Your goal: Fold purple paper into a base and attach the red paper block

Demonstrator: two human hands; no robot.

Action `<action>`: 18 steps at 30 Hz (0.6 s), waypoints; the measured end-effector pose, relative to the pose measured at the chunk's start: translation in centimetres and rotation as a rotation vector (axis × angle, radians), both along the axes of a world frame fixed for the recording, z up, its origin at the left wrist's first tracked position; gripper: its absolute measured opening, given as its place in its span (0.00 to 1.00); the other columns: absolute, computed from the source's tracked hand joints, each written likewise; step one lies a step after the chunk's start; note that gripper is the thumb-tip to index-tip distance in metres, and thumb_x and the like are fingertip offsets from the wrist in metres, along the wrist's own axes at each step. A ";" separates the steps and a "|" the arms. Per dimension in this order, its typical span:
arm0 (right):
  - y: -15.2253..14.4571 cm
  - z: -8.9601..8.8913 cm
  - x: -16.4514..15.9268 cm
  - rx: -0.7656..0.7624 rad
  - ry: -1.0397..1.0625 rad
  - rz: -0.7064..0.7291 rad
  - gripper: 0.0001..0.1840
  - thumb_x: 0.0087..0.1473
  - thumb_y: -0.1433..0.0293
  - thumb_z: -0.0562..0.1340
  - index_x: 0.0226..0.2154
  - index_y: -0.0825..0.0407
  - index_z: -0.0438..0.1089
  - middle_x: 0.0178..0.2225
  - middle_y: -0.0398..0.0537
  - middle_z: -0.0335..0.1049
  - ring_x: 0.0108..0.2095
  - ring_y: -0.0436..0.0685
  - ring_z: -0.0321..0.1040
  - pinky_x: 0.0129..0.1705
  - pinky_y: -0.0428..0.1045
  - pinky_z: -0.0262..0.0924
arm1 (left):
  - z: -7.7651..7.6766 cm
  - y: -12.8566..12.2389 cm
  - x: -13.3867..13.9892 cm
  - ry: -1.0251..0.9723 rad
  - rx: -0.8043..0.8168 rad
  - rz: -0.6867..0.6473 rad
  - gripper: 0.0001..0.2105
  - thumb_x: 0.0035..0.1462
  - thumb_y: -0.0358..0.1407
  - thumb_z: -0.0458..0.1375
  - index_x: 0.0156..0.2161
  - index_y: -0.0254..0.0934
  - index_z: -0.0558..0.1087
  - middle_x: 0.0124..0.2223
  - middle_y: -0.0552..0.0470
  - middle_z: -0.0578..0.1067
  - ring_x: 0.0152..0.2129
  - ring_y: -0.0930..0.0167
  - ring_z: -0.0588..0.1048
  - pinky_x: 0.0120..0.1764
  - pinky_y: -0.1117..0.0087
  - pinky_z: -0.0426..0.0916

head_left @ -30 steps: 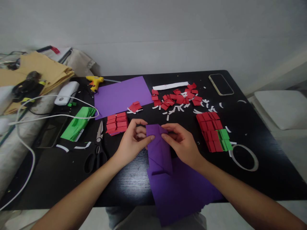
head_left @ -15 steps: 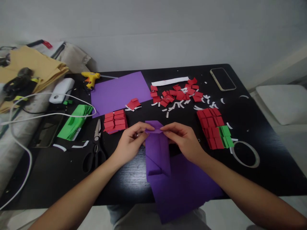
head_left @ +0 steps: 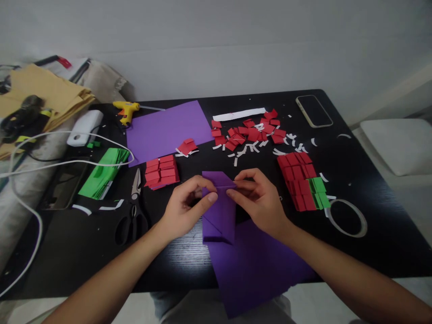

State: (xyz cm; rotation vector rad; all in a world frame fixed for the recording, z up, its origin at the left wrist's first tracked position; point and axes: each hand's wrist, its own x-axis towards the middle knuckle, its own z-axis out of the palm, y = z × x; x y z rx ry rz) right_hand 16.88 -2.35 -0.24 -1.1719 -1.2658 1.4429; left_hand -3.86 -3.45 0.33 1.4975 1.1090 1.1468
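Observation:
A folded purple paper packet [head_left: 221,211] stands between my hands, its far end creased into angled flaps. My left hand [head_left: 189,202] pinches the packet's left edge, thumb on top and fingers curled behind. My right hand [head_left: 259,198] has its thumb and fingertips at the right corner of the creased flap. Under the packet and reaching over the table's front edge lies a larger purple sheet [head_left: 253,265]. Red folded paper blocks [head_left: 162,171] sit left of my left hand, and a red-and-green block [head_left: 300,184] sits right of my right hand.
Black scissors [head_left: 133,216], green folded paper [head_left: 104,173] and a yellow glue gun [head_left: 126,111] lie on the left. Another purple sheet [head_left: 168,130], red paper pieces [head_left: 253,132] and white scraps are at the back. A phone [head_left: 313,111] and tape roll [head_left: 347,218] lie right.
The flap at the packet's far end now lies differently, with a pointed right corner showing. My left thumb has shifted onto the packet, and my right fingers have spread slightly.

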 end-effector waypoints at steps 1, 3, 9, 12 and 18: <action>-0.2 0.0 0.0 -0.002 -0.006 -0.001 0.19 0.53 0.58 0.74 0.41 0.44 0.68 0.30 0.41 0.78 0.30 0.56 0.78 0.33 0.51 0.74 | 0.0 -0.1 0.2 0.009 0.033 0.027 0.05 0.61 0.38 0.67 0.39 0.39 0.79 0.34 0.52 0.78 0.28 0.72 0.73 0.31 0.71 0.68; -0.6 0.1 -0.1 -0.006 -0.001 0.007 0.19 0.54 0.58 0.74 0.43 0.44 0.68 0.33 0.43 0.81 0.31 0.56 0.79 0.33 0.51 0.74 | -0.2 -0.3 0.5 0.050 0.082 0.076 0.05 0.61 0.37 0.69 0.41 0.40 0.80 0.35 0.52 0.80 0.29 0.72 0.75 0.32 0.72 0.70; -0.3 0.4 -0.1 -0.145 0.114 0.078 0.19 0.50 0.58 0.77 0.42 0.46 0.76 0.36 0.44 0.83 0.37 0.57 0.81 0.41 0.51 0.77 | -0.1 -0.8 0.4 0.218 0.177 0.154 0.03 0.61 0.34 0.69 0.41 0.42 0.82 0.35 0.54 0.83 0.27 0.75 0.76 0.30 0.73 0.69; 0.1 0.4 0.0 -0.169 0.145 0.104 0.15 0.50 0.58 0.77 0.38 0.46 0.80 0.33 0.43 0.83 0.34 0.54 0.80 0.40 0.50 0.77 | 0.0 -0.9 0.3 0.234 0.215 0.159 0.03 0.61 0.33 0.69 0.40 0.42 0.81 0.33 0.56 0.82 0.24 0.76 0.75 0.30 0.74 0.69; 0.0 0.4 0.2 -0.094 0.042 0.068 0.11 0.51 0.58 0.76 0.35 0.46 0.83 0.30 0.43 0.82 0.31 0.55 0.79 0.36 0.51 0.78 | -0.1 -0.9 0.3 0.238 0.187 0.170 0.03 0.61 0.35 0.69 0.39 0.41 0.80 0.32 0.55 0.81 0.22 0.76 0.72 0.27 0.74 0.67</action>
